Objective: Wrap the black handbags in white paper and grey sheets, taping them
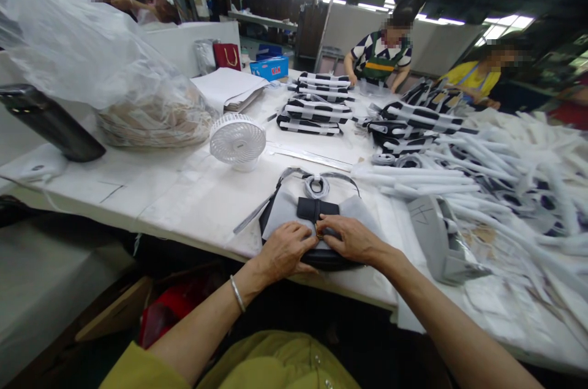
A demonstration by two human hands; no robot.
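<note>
I see my left hand [285,249] and right hand [353,239] meeting on the bag [285,215], which lies at the near edge of the table [184,205]. Fingertips of both close together, pinching a small brass ring [318,231]. Fan [237,141] stands behind, apart.

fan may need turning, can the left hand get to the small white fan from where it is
Probably yes: the left hand rests on the grey bag, and the white fan stands beyond it to the left with only tabletop and a flat strap between.
</note>
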